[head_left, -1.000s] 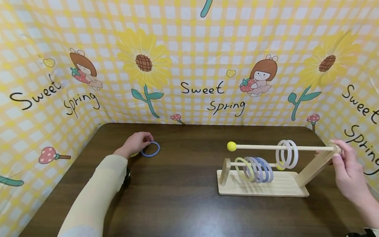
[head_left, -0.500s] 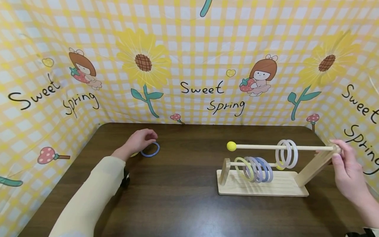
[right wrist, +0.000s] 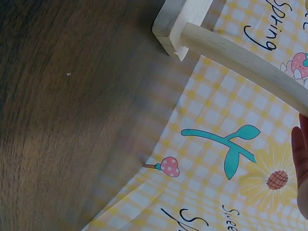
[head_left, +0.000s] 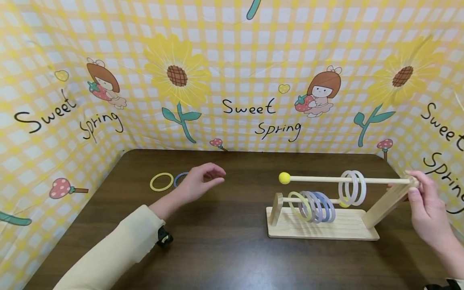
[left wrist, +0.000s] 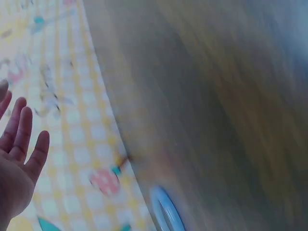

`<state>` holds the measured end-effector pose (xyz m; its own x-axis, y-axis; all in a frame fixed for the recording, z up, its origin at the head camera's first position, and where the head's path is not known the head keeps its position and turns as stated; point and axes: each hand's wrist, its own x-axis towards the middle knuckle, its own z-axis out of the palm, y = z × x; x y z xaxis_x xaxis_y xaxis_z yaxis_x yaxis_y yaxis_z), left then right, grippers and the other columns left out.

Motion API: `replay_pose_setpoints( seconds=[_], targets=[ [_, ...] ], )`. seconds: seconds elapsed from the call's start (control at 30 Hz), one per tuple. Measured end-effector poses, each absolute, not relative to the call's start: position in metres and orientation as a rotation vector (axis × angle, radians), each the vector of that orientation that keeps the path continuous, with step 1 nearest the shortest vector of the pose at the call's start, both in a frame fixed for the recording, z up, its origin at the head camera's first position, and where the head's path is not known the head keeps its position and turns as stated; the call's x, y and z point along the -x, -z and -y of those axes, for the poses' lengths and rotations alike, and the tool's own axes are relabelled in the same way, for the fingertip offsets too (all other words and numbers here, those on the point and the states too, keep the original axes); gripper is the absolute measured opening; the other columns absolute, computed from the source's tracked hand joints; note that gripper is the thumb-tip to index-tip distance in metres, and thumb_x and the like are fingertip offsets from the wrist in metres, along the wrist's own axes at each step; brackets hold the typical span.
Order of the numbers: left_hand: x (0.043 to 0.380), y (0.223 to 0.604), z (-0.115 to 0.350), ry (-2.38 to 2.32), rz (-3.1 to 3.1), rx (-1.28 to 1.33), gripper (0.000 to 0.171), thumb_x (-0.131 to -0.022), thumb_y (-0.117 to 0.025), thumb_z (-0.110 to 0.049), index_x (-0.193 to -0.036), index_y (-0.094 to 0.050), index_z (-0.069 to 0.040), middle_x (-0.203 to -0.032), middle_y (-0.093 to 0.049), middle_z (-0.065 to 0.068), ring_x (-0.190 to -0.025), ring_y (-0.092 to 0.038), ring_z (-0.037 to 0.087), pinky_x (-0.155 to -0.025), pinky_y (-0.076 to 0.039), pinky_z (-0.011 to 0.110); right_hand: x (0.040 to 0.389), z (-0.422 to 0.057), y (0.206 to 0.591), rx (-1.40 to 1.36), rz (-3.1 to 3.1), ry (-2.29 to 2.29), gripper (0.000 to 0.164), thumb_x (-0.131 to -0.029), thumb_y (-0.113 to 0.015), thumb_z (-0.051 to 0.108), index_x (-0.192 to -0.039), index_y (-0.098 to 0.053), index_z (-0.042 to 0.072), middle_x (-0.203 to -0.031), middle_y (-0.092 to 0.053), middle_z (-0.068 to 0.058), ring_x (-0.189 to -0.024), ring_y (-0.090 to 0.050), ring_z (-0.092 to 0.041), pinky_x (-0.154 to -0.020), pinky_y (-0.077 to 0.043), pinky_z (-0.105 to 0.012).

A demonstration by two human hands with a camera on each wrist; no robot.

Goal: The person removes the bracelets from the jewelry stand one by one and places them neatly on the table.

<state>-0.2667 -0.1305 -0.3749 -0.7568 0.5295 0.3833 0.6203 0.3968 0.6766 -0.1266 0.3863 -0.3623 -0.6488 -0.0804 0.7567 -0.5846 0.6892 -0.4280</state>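
Observation:
My left hand (head_left: 203, 182) is over the table's left half, fingers loosely bent and thumb apart, with nothing between them. In the left wrist view its fingers (left wrist: 23, 127) are spread. Behind the hand lie a yellow ring (head_left: 151, 183) and a blue ring (head_left: 175, 180), the blue one partly covered by it. On the right, my right hand (head_left: 427, 209) grips the top of the slanted post (head_left: 386, 205) of a wooden ring stand (head_left: 348, 233). Two white rings (head_left: 362, 189) hang on its upper rod (head_left: 315, 179). Yellow, purple and blue rings (head_left: 328, 209) hang on the lower rod.
The dark wooden table (head_left: 224, 249) carries the stand and the loose rings. Yellow checked cloth (head_left: 246, 72) with printed flowers and lettering rises behind the table and at both sides. Each rod ends in a yellow ball (head_left: 284, 178).
My left hand has left the loose rings and moved right, uncovering the yellow ring and now overlapping the blue one. The right hand keeps its grip on the stand.

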Motion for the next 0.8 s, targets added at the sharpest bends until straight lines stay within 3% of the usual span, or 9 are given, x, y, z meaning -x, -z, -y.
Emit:
replay_pose_setpoints(
  seconds=[0.23, 0.5, 0.8],
  targets=[
    [0.235, 0.367, 0.103, 1.446, 2.447, 1.145, 0.014, -0.091, -0.07, -0.01, -0.104, -0.068, -0.01, -0.096, -0.066, -0.001, -0.086, -0.061, 0.012, -0.08, -0.051, 0.035, 0.127, -0.385, 0.361, -0.515, 2.158, -0.848, 0.035, -0.102, -0.034, -0.004, -0.135, -0.032, -0.014, -0.114, -0.054, 0.032, -0.097, -0.052, 0.013, -0.079, -0.037, -0.004],
    [0.204, 0.358, 0.077, 1.509, 2.463, 1.321, 0.021, -0.092, -0.069, -0.016, -0.113, -0.066, -0.013, -0.107, -0.064, -0.004, -0.093, -0.061, 0.013, -0.086, -0.05, 0.036, 0.127, -0.386, 0.363, -0.511, 2.147, -0.876, 0.034, -0.101, -0.035, -0.007, -0.134, -0.034, -0.015, -0.113, -0.056, 0.031, -0.096, -0.054, 0.013, -0.079, -0.038, -0.004],
    [0.189, 0.35, 0.049, 1.617, 2.363, 1.398, 0.029, -0.091, -0.07, -0.012, -0.119, -0.065, -0.011, -0.115, -0.064, -0.006, -0.1, -0.06, 0.008, -0.088, -0.05, 0.032, 0.13, -0.389, 0.367, -0.557, 2.103, -0.903, 0.035, -0.099, -0.035, -0.011, -0.133, -0.032, -0.018, -0.113, -0.059, 0.026, -0.094, -0.055, 0.01, -0.078, -0.039, -0.003]
  ],
)
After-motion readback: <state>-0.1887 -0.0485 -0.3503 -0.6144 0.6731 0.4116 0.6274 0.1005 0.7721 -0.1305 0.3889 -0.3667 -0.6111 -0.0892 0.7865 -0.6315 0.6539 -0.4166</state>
